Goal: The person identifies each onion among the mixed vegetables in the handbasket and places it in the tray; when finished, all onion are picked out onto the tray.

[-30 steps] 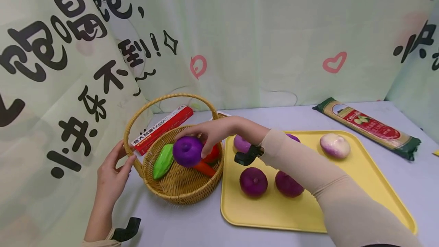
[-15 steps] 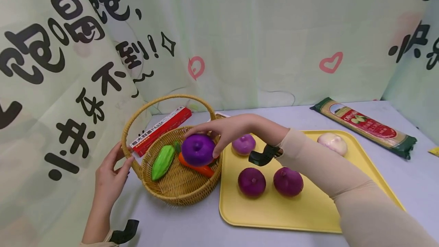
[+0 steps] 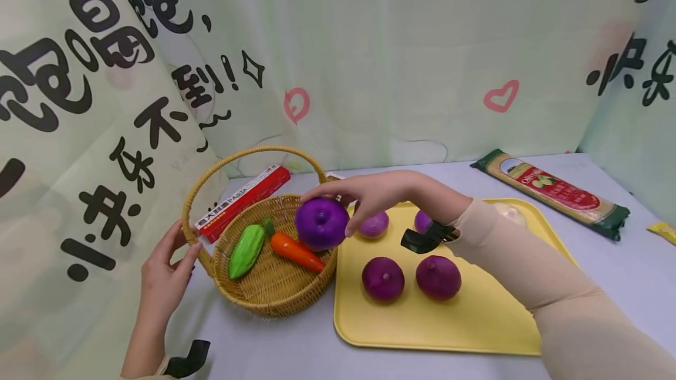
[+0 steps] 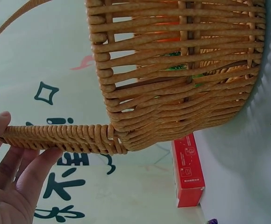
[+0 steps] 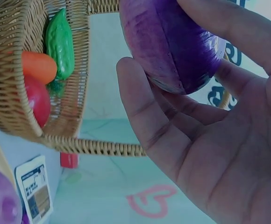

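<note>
Head view: right hand [image 3: 377, 195] grips purple onion [image 3: 322, 223] from above, fingers curled round it, onion held over right rim of wicker basket [image 3: 264, 298]. Left hand [image 3: 164, 277] at basket's left side, thumb and fingers pinching base of basket handle [image 3: 192, 216]. Inside basket: green gourd [image 3: 246, 250], carrot [image 3: 296, 252]. Right of basket: yellow tray [image 3: 449, 327] touching it, two dark purple onions [image 3: 382, 278] on tray. Behind basket: red pasta box [image 3: 245, 200] on table [image 3: 296, 350].
</note>
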Demonstrator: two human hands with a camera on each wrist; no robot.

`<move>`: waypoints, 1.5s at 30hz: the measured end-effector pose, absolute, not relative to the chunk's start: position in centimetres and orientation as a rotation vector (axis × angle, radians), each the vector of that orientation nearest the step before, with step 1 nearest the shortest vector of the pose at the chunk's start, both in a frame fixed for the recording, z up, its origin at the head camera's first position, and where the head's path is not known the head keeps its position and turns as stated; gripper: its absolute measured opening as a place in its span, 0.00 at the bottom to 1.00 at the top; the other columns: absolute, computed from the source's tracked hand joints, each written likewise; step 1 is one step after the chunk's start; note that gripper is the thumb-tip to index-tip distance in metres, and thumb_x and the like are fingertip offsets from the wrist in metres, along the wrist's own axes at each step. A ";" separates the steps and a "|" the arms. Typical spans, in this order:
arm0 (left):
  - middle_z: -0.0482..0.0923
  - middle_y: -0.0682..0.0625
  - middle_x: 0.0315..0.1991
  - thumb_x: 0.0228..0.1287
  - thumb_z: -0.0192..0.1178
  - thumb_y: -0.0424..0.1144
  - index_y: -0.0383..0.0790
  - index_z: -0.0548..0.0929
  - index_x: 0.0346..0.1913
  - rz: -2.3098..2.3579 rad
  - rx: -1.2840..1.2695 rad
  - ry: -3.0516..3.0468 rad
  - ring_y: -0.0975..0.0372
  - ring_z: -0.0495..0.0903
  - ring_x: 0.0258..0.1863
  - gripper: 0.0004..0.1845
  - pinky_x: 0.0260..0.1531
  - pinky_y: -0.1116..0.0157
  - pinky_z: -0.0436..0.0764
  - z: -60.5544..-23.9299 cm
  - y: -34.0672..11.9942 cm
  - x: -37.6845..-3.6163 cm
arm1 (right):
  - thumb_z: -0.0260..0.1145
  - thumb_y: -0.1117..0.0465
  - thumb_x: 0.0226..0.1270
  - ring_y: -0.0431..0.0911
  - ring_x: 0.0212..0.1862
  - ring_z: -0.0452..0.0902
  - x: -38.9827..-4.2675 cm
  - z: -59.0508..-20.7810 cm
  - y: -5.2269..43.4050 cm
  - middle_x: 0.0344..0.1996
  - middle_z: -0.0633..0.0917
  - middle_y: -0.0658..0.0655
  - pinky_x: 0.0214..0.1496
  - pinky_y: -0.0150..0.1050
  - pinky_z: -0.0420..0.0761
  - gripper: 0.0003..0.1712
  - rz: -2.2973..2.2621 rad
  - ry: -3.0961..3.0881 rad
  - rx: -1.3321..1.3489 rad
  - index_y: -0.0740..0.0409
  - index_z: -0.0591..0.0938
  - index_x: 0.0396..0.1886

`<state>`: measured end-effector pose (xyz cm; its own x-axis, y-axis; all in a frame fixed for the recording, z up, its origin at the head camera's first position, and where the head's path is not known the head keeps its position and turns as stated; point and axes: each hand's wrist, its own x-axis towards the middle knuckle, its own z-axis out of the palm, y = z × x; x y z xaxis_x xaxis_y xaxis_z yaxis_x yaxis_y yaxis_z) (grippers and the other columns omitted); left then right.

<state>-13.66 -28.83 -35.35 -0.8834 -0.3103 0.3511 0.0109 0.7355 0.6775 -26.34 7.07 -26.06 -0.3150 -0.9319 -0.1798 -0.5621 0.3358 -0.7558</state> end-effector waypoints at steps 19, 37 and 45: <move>0.76 0.44 0.57 0.65 0.57 0.47 0.55 0.63 0.70 -0.969 0.191 -2.475 0.89 0.63 0.45 0.30 0.37 0.87 0.74 -35.5 -29.0 -13.6 | 0.69 0.63 0.56 0.42 0.53 0.74 -25.3 -27.4 13.7 0.62 0.69 0.39 0.52 0.42 0.79 0.46 -0.736 2.104 -1.198 0.26 0.59 0.68; 0.76 0.44 0.58 0.66 0.57 0.48 0.56 0.62 0.70 -0.974 0.216 -2.491 0.77 0.70 0.51 0.31 0.37 0.87 0.74 -35.3 -28.9 -13.6 | 0.69 0.61 0.56 0.45 0.47 0.78 -24.0 -27.2 18.5 0.60 0.72 0.44 0.48 0.37 0.80 0.44 -0.770 2.197 -1.106 0.30 0.61 0.68; 0.76 0.44 0.58 0.66 0.57 0.48 0.57 0.62 0.70 -0.990 0.220 -2.494 0.75 0.71 0.52 0.31 0.36 0.89 0.72 -35.2 -28.8 -13.5 | 0.69 0.57 0.58 0.42 0.53 0.78 -23.6 -27.5 20.5 0.61 0.72 0.51 0.51 0.38 0.81 0.42 -0.872 2.173 -1.157 0.41 0.60 0.70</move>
<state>-13.53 -28.81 -35.24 -0.8880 -0.3035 0.3454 0.0161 0.7302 0.6830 -23.64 20.55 -27.55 -0.4971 -0.8555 -0.1449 -0.5181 0.4266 -0.7413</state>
